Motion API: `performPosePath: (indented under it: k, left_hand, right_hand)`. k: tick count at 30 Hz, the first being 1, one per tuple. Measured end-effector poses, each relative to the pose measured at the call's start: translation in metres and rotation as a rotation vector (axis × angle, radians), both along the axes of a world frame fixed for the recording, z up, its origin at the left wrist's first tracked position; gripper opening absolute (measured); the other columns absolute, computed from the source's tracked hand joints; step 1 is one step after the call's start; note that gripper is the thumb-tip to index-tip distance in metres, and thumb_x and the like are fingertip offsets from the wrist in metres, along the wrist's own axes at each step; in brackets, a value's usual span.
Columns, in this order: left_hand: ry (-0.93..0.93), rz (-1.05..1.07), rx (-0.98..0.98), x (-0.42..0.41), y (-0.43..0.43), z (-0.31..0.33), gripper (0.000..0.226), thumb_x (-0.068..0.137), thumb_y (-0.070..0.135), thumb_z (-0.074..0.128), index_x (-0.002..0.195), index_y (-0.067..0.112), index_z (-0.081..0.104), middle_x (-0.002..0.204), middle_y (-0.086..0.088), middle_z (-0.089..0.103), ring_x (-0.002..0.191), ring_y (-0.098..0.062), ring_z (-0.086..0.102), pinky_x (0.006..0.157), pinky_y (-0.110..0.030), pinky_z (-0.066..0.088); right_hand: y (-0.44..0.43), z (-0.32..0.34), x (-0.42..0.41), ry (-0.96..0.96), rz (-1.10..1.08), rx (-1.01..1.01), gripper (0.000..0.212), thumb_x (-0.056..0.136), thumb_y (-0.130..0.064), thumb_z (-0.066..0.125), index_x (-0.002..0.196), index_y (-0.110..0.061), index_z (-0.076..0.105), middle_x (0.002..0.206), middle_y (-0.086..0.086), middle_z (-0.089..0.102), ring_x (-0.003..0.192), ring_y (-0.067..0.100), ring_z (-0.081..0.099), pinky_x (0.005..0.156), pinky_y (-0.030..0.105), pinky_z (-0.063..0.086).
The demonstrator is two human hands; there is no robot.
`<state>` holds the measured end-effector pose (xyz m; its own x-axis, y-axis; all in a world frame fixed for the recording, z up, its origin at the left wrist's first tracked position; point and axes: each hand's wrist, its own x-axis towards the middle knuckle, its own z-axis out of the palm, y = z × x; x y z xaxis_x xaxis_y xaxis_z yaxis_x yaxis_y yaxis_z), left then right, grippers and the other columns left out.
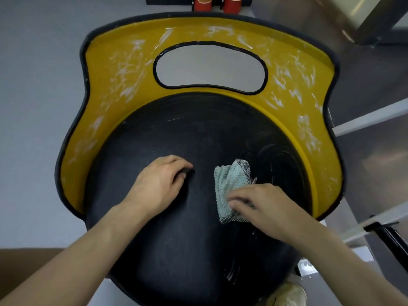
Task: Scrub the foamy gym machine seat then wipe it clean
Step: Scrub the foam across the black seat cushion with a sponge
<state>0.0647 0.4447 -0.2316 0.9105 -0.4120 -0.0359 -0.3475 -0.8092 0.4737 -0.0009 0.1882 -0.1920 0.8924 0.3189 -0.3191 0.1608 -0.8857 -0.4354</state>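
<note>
Right grip (262, 206) pinched the cloth (231, 182) at three o'clock on the seat (198, 129); left grip (159, 186) curled at nine, holding what, I couldn't tell.

Floor: smooth grey floor (33, 85), evenly lit, soft glare at upper right. Far edge: two red cylinders (203, 3) side by side on a dark base. Right side: pale metal bars (371, 117) running diagonally, a dark angled beam (379, 21) above them, and a black clamp (384, 230) on the lower bar. Lower left: a flat brown patch (33, 261).
</note>
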Motion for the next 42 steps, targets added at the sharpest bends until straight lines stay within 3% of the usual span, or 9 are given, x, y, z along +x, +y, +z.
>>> performPosePath:
  k: [3, 6, 8, 14, 18, 22, 28, 34, 42]
  left_hand:
    - [-0.022, -0.035, 0.028, -0.011, 0.003, -0.01, 0.036, 0.099, 0.022, 0.058, 0.135, 0.026, 0.063, 0.144, 0.005, 0.055, 0.14, -0.019, 0.045, 0.115, -0.031, 0.031]
    - [-0.006, -0.069, 0.082, -0.022, 0.004, -0.017, 0.047, 0.102, 0.03, 0.053, 0.149, 0.028, 0.049, 0.159, 0.001, 0.039, 0.152, -0.02, 0.025, 0.124, -0.036, 0.015]
    - [0.006, -0.135, 0.143, -0.031, 0.003, -0.02, 0.054, 0.104, 0.038, 0.047, 0.156, 0.03, 0.036, 0.165, -0.001, 0.026, 0.155, -0.02, 0.014, 0.125, -0.036, 0.006]
    - [0.022, -0.274, 0.329, -0.061, 0.006, -0.022, 0.068, 0.098, 0.061, 0.011, 0.161, 0.035, 0.007, 0.169, 0.001, -0.003, 0.156, -0.019, -0.009, 0.125, -0.036, -0.007]
    - [-0.008, -0.315, 0.353, -0.09, 0.014, -0.028, 0.07, 0.099, 0.064, 0.016, 0.161, 0.03, 0.015, 0.169, -0.004, 0.008, 0.156, -0.023, 0.001, 0.126, -0.041, 0.001]
    - [-0.036, -0.347, 0.383, -0.111, 0.018, -0.031, 0.073, 0.101, 0.067, 0.024, 0.16, 0.025, 0.024, 0.167, -0.007, 0.019, 0.154, -0.028, 0.014, 0.122, -0.045, 0.007]
    - [-0.043, -0.311, 0.397, -0.119, 0.014, -0.032, 0.077, 0.099, 0.072, 0.015, 0.162, 0.029, 0.007, 0.169, -0.004, 0.0, 0.156, -0.024, -0.007, 0.124, -0.043, -0.004]
    - [-0.05, -0.323, 0.417, -0.122, 0.012, -0.035, 0.07, 0.102, 0.064, 0.012, 0.161, 0.027, 0.018, 0.168, -0.008, 0.013, 0.155, -0.028, 0.005, 0.123, -0.046, 0.003]
    - [-0.068, -0.371, 0.411, -0.126, 0.008, -0.037, 0.07, 0.102, 0.064, 0.012, 0.162, 0.028, 0.015, 0.169, -0.008, 0.01, 0.156, -0.029, 0.002, 0.123, -0.048, 0.003]
  right_hand:
    - [0.003, -0.018, -0.004, -0.237, -0.067, -0.029, 0.036, 0.104, -0.03, 0.053, 0.139, -0.025, 0.061, 0.144, -0.011, 0.057, 0.134, 0.011, 0.05, 0.111, 0.022, 0.034]
    - [0.02, -0.041, 0.002, -0.174, 0.001, -0.196, 0.063, 0.109, -0.042, 0.032, 0.162, -0.018, 0.008, 0.17, -0.003, 0.003, 0.157, 0.016, -0.003, 0.125, 0.031, 0.003]
    - [0.026, -0.056, -0.001, -0.161, 0.016, -0.331, 0.063, 0.107, -0.046, 0.014, 0.158, -0.017, -0.012, 0.17, 0.005, -0.009, 0.156, 0.019, -0.014, 0.127, 0.04, -0.003]
    - [0.03, -0.068, -0.089, -0.263, 0.011, -0.36, 0.065, 0.106, -0.043, 0.023, 0.16, -0.008, 0.015, 0.168, 0.014, 0.016, 0.156, 0.029, 0.011, 0.122, 0.051, 0.014]
    - [0.033, -0.073, -0.147, -0.259, 0.135, -0.373, 0.069, 0.102, -0.048, 0.036, 0.159, -0.007, 0.029, 0.166, 0.013, 0.025, 0.155, 0.03, 0.019, 0.118, 0.052, 0.019]
    - [0.008, -0.074, -0.127, -0.279, 0.156, -0.411, 0.063, 0.108, -0.045, 0.021, 0.16, -0.011, 0.02, 0.167, 0.011, 0.02, 0.156, 0.027, 0.012, 0.121, 0.053, 0.013]
    - [-0.021, -0.071, -0.087, -0.153, -0.293, -0.46, 0.068, 0.104, -0.045, 0.003, 0.161, -0.01, -0.004, 0.17, 0.012, -0.007, 0.156, 0.024, -0.014, 0.127, 0.047, -0.003]
    - [0.076, -0.079, -0.178, -0.285, -0.013, -0.335, 0.072, 0.102, -0.047, 0.033, 0.158, -0.002, 0.024, 0.166, 0.02, 0.019, 0.154, 0.038, 0.012, 0.124, 0.057, 0.018]
    - [0.042, -0.094, -0.198, -0.27, -0.01, -0.361, 0.072, 0.104, -0.05, 0.033, 0.161, -0.01, 0.016, 0.169, 0.012, 0.015, 0.156, 0.028, 0.011, 0.12, 0.053, 0.017]
